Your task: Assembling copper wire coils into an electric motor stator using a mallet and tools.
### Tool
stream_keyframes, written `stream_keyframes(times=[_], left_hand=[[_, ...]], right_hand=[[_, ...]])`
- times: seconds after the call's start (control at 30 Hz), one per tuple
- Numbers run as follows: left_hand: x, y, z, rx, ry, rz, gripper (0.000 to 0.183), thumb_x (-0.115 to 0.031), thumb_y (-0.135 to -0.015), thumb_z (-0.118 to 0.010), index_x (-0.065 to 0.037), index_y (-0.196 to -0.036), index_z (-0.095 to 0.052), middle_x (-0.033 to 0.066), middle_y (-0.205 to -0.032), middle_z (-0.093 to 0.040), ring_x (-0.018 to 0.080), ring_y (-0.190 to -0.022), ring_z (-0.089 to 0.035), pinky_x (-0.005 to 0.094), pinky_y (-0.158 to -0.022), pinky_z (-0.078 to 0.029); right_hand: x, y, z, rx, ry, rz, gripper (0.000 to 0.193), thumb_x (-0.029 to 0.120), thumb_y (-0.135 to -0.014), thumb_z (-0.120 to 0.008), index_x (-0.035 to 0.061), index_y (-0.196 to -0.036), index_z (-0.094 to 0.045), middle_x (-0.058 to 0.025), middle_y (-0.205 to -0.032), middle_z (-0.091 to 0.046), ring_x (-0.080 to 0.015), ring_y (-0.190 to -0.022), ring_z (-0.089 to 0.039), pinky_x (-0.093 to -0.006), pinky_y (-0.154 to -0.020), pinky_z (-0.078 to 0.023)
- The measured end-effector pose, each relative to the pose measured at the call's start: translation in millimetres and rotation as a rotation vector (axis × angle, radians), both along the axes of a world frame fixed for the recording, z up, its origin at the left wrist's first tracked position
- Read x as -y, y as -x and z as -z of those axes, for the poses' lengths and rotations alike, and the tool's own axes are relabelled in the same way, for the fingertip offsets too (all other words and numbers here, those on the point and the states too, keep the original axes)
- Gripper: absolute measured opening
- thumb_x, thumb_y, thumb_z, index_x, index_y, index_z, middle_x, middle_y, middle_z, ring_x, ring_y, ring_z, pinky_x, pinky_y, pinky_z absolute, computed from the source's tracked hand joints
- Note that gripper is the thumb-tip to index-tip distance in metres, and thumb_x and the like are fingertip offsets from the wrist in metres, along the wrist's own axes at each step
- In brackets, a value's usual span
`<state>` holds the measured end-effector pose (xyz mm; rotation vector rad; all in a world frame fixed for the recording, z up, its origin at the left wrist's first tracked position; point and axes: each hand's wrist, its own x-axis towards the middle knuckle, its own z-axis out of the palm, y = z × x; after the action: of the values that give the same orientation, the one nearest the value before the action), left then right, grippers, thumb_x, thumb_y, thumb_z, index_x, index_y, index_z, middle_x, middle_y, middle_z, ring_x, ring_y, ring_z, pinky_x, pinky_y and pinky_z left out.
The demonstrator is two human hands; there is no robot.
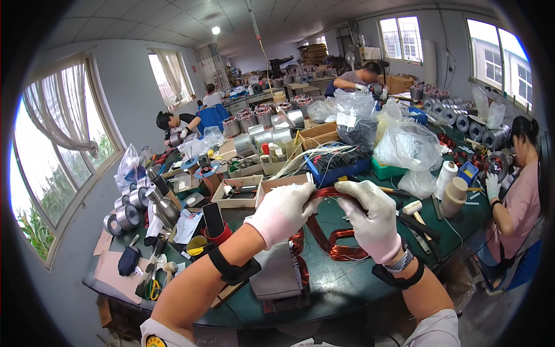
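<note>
In white gloves, my left hand [284,211] and my right hand [370,215] grip a copper wire coil [327,193] between them, raised over the green table. Fingers of both hands are closed round its two ends, hiding much of it. Below and between my hands, more copper coils [347,247] hang or lie close to the tabletop; whether they join the held one, I cannot tell. Nearer to me, left of those coils, a grey metal stator core [276,272] rests on the table with copper windings [299,260] showing along its right side.
Beyond my hands stand parts boxes [238,192], a blue tray [340,173] of dark sleeving and clear plastic bags [407,144]. A hammer [421,218] and thread cones [454,196] lie right. A phone [213,221], steel flask [162,207] and scissors [153,287] are left. A co-worker [520,179] sits right.
</note>
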<state>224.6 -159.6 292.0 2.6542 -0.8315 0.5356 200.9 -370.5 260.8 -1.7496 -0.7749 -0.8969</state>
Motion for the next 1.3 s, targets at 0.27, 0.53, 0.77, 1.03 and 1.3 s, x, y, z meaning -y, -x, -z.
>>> stream_keyframes(times=[0.27,0.53,0.77,1.03,1.3], left_hand=[[3,2,3,0.079,-0.086,-0.046,0.023,-0.028,-0.102,-0.063,-0.005,-0.105,-0.065,0.0195,-0.079,-0.069,0.0414,-0.075,-0.069,0.0486,-0.069,-0.054],[2,-6,3,0.018,-0.122,-0.03,0.023,-0.026,-0.103,-0.059,-0.005,-0.111,-0.064,0.0203,-0.08,-0.07,0.0422,-0.077,-0.07,0.051,-0.07,-0.054],[1,-3,1,-0.012,-0.162,-0.065,0.026,-0.023,-0.101,-0.06,-0.003,-0.117,-0.063,0.0227,-0.085,-0.071,0.0445,-0.083,-0.069,0.0528,-0.073,-0.054],[1,4,-2,-0.137,-0.037,-0.03,0.026,-0.024,-0.095,-0.071,-0.002,-0.11,-0.068,0.0242,-0.088,-0.071,0.0441,-0.087,-0.07,0.0483,-0.076,-0.055],[-10,5,7,-0.208,-0.06,-0.03,0.027,-0.022,-0.094,-0.072,0.0,-0.108,-0.066,0.0256,-0.09,-0.071,0.0444,-0.086,-0.07,0.0482,-0.076,-0.055]], right_hand=[[-2,-11,10,0.123,-0.088,0.039,0.02,-0.006,-0.089,-0.071,-0.0002,-0.109,-0.074,-0.0138,-0.089,-0.068,-0.0253,-0.077,-0.067,-0.0319,-0.068,-0.052],[-4,-19,14,0.117,-0.145,0.021,0.021,-0.003,-0.089,-0.072,0.001,-0.109,-0.075,-0.0129,-0.094,-0.068,-0.0264,-0.082,-0.068,-0.0336,-0.071,-0.054],[-56,6,73,-0.212,-0.03,-0.026,0.046,0.013,-0.086,-0.078,-0.0004,-0.128,-0.061,-0.0189,-0.115,-0.067,-0.035,-0.102,-0.068,-0.0438,-0.091,-0.054],[-56,-22,84,-0.964,-0.393,-0.735,0.025,0.009,-0.098,-0.069,-0.0036,-0.119,-0.066,-0.0044,-0.103,-0.072,-0.0083,-0.087,-0.065,-0.0298,-0.079,-0.056],[-53,-26,96,-0.982,-0.39,-0.884,0.024,0.009,-0.104,-0.063,-0.0019,-0.125,-0.065,-0.0008,-0.104,-0.07,-0.006,-0.087,-0.064,-0.0256,-0.078,-0.055]])
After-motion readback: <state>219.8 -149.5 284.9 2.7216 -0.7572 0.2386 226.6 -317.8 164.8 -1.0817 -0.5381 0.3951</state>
